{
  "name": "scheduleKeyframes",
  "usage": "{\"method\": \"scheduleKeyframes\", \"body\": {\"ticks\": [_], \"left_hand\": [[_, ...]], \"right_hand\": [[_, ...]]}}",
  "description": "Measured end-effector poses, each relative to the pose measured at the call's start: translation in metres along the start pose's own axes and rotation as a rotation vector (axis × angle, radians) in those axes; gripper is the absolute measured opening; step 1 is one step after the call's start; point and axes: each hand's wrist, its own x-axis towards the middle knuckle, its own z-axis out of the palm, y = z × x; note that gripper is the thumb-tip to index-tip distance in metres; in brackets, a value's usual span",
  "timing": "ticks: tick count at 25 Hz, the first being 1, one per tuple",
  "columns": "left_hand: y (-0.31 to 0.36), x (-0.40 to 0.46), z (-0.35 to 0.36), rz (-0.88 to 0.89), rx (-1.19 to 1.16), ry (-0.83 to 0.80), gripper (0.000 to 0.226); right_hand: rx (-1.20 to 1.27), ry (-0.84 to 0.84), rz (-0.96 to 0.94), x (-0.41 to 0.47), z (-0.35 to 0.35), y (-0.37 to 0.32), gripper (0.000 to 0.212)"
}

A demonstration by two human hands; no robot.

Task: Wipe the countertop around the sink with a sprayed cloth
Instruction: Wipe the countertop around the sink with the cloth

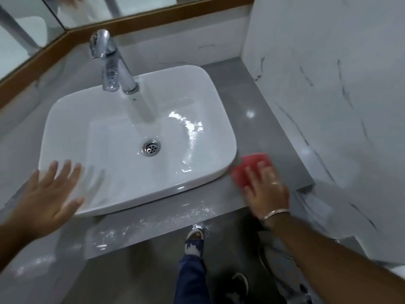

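Note:
A white rectangular sink (206, 172) stands on a grey countertop (254, 102). A red cloth (247, 166) lies flat on the counter just right of the sink's near right corner. My right hand (266, 189) presses down on the cloth with fingers spread over it; the image is blurred there. My left hand (47, 194) hovers with fingers apart over the sink's near left corner and holds nothing. Wet streaks and droplets glisten on the counter strip in front of the sink (153, 224).
A chrome tap (111, 60) rises behind the basin, with a drain (150, 147) in the bowl. A marble wall (328, 84) borders the counter on the right. A mirror with a wooden frame (135, 20) runs behind. The counter's front edge drops to the floor, where my foot (195, 240) stands.

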Motion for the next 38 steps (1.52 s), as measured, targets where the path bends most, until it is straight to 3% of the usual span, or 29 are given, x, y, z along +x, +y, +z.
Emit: {"method": "scheduleKeyframes", "body": {"ticks": [2, 5, 7, 10, 12, 14, 16, 19, 21, 23, 25, 27, 28, 30, 32, 34, 36, 38], "left_hand": [[-0.019, 0.000, 0.008, 0.079, 0.046, -0.011, 0.083], [-0.025, 0.009, 0.017, 0.206, 0.081, 0.114, 0.071], [-0.029, 0.008, 0.017, 0.247, 0.102, 0.111, 0.067], [-0.030, 0.009, 0.016, 0.287, 0.087, 0.052, 0.067], [-0.030, 0.011, 0.016, 0.295, 0.086, 0.034, 0.069], [-0.031, 0.013, 0.018, 0.305, 0.076, 0.066, 0.070], [-0.036, 0.011, 0.021, 0.315, 0.060, 0.104, 0.070], [-0.036, 0.012, 0.025, 0.323, 0.062, 0.148, 0.072], [-0.035, 0.013, 0.026, 0.322, 0.055, 0.171, 0.074], [-0.035, 0.013, 0.025, 0.320, 0.038, 0.182, 0.076], [-0.036, 0.013, 0.026, 0.320, 0.020, 0.200, 0.077], [-0.038, 0.013, 0.028, 0.325, 0.012, 0.221, 0.077], [-0.039, 0.013, 0.029, 0.329, 0.010, 0.225, 0.076], [-0.040, 0.016, 0.030, 0.341, 0.014, 0.234, 0.073], [-0.041, 0.015, 0.031, 0.341, 0.010, 0.243, 0.072], [-0.041, 0.016, 0.032, 0.345, 0.011, 0.250, 0.071], [-0.042, 0.018, 0.034, 0.355, 0.012, 0.251, 0.071], [-0.044, 0.022, 0.037, 0.356, 0.017, 0.257, 0.071]], "right_hand": [[-0.004, 0.057, 0.293, 0.011, -0.009, 0.039, 0.068], [0.049, 0.130, 0.380, 0.000, -0.003, -0.016, 0.071], [0.081, 0.071, 0.184, -0.029, 0.018, -0.112, 0.074], [0.146, -0.141, -0.314, -0.068, 0.037, -0.253, 0.072], [0.142, -0.192, -0.484, -0.067, 0.041, -0.274, 0.067], [0.071, -0.087, -0.517, -0.059, 0.038, -0.226, 0.063], [0.002, 0.019, -0.328, -0.048, 0.028, -0.147, 0.062], [0.004, 0.038, 0.229, -0.012, -0.003, -0.034, 0.074], [0.097, 0.103, 0.529, -0.001, -0.013, -0.053, 0.074], [0.197, 0.228, 0.567, -0.017, 0.003, -0.153, 0.059], [0.287, 0.189, 0.295, -0.052, 0.021, -0.288, 0.057], [0.474, -0.026, -0.023, -0.093, 0.050, -0.410, 0.062], [0.384, -0.063, -0.224, -0.107, 0.058, -0.453, 0.059], [0.228, -0.175, -0.437, -0.104, 0.058, -0.481, 0.065], [0.171, -0.154, -0.530, -0.097, 0.052, -0.438, 0.064], [0.095, -0.074, -0.451, -0.086, 0.040, -0.349, 0.062], [-0.024, -0.067, -0.208, -0.060, 0.027, -0.231, 0.059], [-0.011, -0.104, 0.197, -0.030, 0.004, -0.142, 0.062]]}}
